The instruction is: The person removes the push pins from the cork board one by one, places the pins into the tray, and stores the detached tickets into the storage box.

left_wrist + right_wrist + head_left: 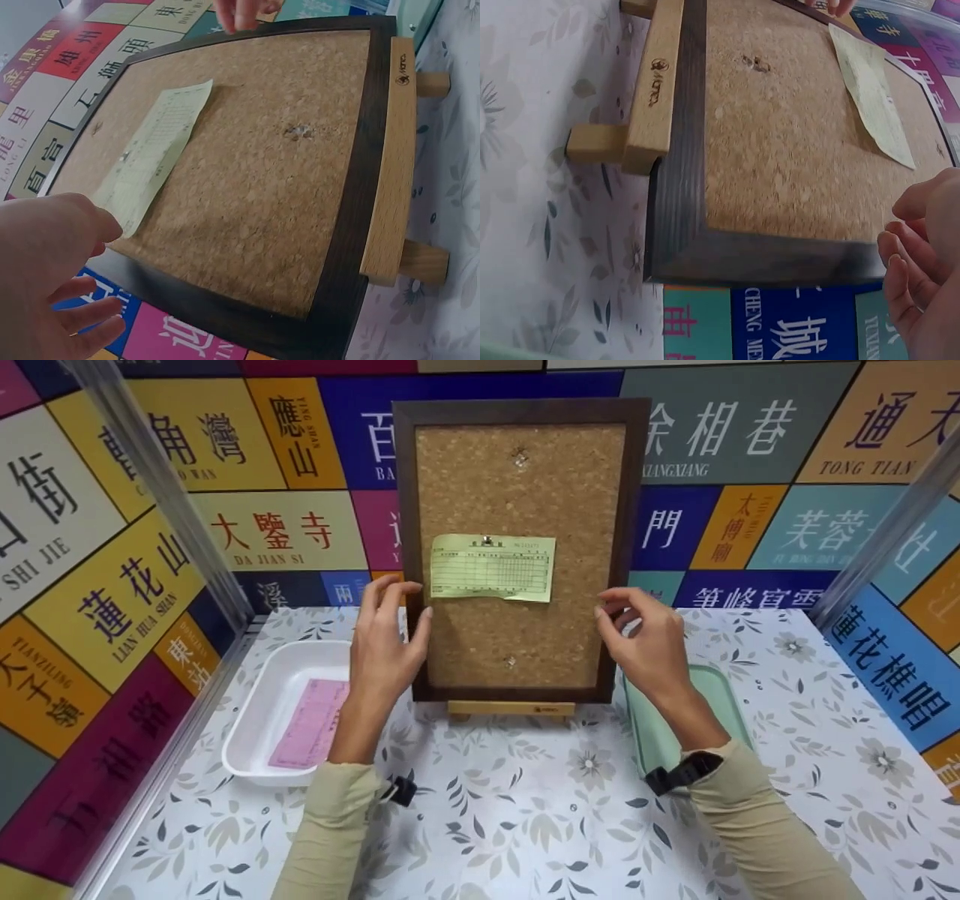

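Observation:
A dark-framed corkboard point(570, 495) stands upright on a small wooden easel point(480, 709). A pale yellow-green printed slip point(491, 574) hangs on it, with a small pin point(487, 540) at its top edge. The slip's lower edge curls slightly off the cork. My left hand point(384, 637) is at the board's left edge, thumb and fingers apart and relaxed, holding nothing. At the right edge is my right hand point(651, 643), its fingers loosely bent with nothing between them. Whether either hand touches the frame I cannot tell.
To the left sits a white tray point(244, 727) with pink slips point(304, 727), partly behind my left forearm. A green tray point(731, 697) lies under my right forearm. Small shiny marks or pins point(520, 457) show high and low on the cork. Sign-covered walls surround the floral tabletop point(517, 825).

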{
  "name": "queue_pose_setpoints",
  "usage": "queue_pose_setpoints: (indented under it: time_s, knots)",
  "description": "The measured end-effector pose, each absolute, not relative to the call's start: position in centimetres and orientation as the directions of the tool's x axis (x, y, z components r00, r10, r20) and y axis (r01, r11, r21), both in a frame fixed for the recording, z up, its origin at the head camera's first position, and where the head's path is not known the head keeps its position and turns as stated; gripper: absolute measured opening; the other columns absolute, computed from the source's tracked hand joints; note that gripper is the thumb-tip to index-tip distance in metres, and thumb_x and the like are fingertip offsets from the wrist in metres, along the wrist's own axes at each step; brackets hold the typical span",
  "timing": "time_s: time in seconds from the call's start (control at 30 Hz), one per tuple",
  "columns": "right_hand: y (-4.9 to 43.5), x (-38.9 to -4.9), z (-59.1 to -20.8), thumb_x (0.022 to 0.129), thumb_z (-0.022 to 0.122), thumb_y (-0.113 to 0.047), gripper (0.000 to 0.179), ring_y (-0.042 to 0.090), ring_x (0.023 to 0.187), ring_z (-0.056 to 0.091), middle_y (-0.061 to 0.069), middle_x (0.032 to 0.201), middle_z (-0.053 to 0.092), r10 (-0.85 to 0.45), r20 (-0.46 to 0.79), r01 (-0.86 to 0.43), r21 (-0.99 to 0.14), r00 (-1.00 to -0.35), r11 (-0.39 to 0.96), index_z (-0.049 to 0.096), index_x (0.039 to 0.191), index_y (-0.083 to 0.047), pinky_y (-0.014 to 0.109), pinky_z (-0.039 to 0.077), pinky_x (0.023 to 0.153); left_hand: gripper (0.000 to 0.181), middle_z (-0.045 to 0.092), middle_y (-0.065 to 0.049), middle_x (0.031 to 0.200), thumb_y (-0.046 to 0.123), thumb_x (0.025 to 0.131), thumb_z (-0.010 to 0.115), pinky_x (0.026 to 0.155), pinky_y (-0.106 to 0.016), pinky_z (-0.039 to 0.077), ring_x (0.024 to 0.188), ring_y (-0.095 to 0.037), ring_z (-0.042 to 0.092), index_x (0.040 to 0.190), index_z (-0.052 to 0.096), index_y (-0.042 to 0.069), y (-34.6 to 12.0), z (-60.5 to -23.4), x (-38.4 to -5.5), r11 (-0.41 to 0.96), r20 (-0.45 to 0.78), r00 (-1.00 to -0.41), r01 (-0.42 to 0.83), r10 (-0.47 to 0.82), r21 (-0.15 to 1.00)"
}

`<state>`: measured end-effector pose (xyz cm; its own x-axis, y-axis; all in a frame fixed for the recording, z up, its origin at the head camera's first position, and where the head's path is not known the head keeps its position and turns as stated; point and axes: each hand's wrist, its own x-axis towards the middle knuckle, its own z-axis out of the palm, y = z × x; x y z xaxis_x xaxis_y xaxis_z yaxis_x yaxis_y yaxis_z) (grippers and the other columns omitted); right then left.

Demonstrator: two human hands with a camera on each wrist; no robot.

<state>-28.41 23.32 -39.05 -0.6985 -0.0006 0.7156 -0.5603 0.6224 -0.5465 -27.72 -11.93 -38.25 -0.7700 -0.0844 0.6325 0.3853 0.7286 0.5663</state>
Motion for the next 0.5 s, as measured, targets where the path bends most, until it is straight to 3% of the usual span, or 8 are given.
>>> queue_pose_setpoints:
  time_s: [0.23,0.37,0.5]
  knots:
    - [20.6,-29.5,-38.2,0.095,0.081,-0.008,0.017,0.013,0.072,0.067,0.002,0.091,0.078,-0.023,0.742,-0.616,-0.538,-0.67,0.575,0.08,0.112,-0.007,0.017,0.05,0.063,0.045,0.051,-0.013,0.157,0.027,0.098,0.078,0.119,-0.048,0.048,0.146,-0.031,0.053,0.14,0.066,0.015,-10.7,-38.5,-28.6,0.716,0.634,-0.766,0.385,-0.104,0.582]
    - [19.2,-29.9,-37.7,0.096,0.08,-0.009,0.016,0.013,0.074,0.069,0.002,0.092,0.078,-0.032,0.741,-0.629,-0.544,-0.67,0.555,0.079,0.111,-0.006,0.022,0.054,0.064,0.045,0.046,-0.014,0.162,0.033,0.099,0.078,0.122,-0.05,0.043,0.15,-0.033,0.049,0.138,0.065,0.015,-10.2,-38.7,-28.9,0.715,0.613,-0.781,0.359,-0.122,0.599]
    - [18.0,-30.2,-37.2,0.096,0.079,-0.008,0.015,0.013,0.077,0.07,0.004,0.093,0.077,-0.052,0.746,-0.646,-0.537,-0.664,0.543,0.078,0.111,-0.005,0.02,0.055,0.067,0.044,0.044,-0.013,0.164,0.035,0.099,0.079,0.125,-0.052,0.04,0.151,-0.034,0.047,0.135,0.065,0.013,-9.7,-38.9,-29.2,0.716,0.595,-0.79,0.33,-0.147,0.615]
